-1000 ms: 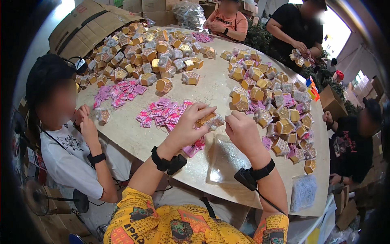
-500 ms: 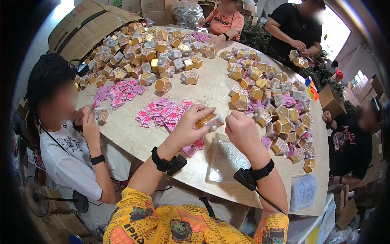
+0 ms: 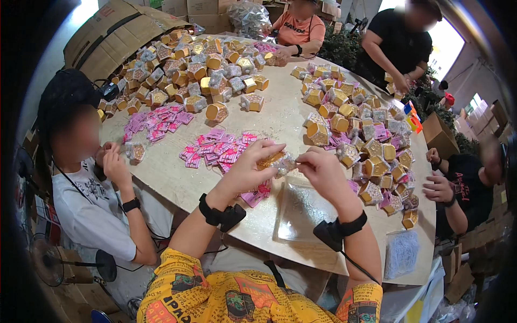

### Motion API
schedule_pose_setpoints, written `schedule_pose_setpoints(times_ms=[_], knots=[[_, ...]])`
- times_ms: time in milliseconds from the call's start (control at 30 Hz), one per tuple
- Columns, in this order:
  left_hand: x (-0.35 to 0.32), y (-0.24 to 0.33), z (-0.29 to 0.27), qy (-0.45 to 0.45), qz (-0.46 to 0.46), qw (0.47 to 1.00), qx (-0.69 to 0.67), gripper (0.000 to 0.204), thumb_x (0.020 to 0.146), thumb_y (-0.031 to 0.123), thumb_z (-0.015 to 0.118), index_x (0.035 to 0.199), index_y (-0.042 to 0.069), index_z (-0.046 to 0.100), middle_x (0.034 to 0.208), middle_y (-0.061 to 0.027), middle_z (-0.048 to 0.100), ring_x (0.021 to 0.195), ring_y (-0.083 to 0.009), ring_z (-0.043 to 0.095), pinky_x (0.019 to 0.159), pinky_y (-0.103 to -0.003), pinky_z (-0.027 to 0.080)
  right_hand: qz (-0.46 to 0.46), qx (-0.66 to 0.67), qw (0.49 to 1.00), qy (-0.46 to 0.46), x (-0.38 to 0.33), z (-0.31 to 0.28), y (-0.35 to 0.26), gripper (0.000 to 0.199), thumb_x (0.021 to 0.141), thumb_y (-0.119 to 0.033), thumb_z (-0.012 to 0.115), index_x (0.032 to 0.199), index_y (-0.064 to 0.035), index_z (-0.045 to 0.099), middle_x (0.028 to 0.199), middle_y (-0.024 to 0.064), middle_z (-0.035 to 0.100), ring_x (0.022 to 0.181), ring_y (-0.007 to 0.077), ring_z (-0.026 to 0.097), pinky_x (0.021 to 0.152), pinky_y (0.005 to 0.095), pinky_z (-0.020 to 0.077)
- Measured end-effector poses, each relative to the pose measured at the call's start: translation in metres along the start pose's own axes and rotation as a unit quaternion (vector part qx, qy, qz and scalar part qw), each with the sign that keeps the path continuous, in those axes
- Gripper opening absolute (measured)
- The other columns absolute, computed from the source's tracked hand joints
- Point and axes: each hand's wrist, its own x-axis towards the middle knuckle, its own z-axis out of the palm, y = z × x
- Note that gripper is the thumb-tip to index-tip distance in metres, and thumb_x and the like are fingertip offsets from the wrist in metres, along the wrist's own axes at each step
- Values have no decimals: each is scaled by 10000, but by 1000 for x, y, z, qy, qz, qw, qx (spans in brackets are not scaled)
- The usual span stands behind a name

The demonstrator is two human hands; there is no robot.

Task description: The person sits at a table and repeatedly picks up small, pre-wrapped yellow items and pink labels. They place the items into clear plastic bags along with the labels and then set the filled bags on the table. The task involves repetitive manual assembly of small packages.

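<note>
Head view: a small gold box (image 3: 273, 160) in a clear wrapper is pinched between left hand (image 3: 249, 168) and right hand (image 3: 322, 171) — wrapping seems underway; closing the wrapper likely needs steady fingers

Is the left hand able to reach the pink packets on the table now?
Probably not at once: the left hand and right hand both hold the small gold wrapped item. The pink packets lie uncovered just beneath.

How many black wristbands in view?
3: wearer's left wrist, wearer's right wrist, and the white-shirted neighbour's wrist at left. Others across the table may be hidden.
</note>
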Motion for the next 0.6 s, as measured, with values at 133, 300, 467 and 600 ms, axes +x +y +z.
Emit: schedule_pose_setpoints(times_ms=[133,300,467,600], knots=[[1,1,-2,-40,-21,997,-56,520,740,77,625,1255,43,570,1127,-130,550,1096,-240,520,967,-321,404,181,328,925,-68,-3,-14,6,85,790,-16,683,812,43,624,716,52,625,623,130,630,543,249,493],[-5,1,0,-79,-36,992,-91,528,737,77,632,1260,39,569,1148,-123,563,1096,-224,522,967,-317,401,225,425,865,-140,-2,-17,13,103,780,-16,707,797,19,611,716,92,661,589,132,639,521,235,495],[-6,-7,11,-102,-82,970,-203,502,758,69,655,1252,22,573,1153,-110,569,1105,-190,522,974,-301,401,227,411,864,-181,-5,-15,23,114,777,-22,702,777,5,591,693,89,664,538,138,639,478,222,474],[-7,-18,15,-120,-120,965,-199,520,782,101,672,1281,26,545,1209,-123,554,1127,-188,518,982,-306,398,238,392,871,-173,-10,-6,34,141,762,-37,724,774,-7,586,651,62,637,512,112,600,461,223,447]])
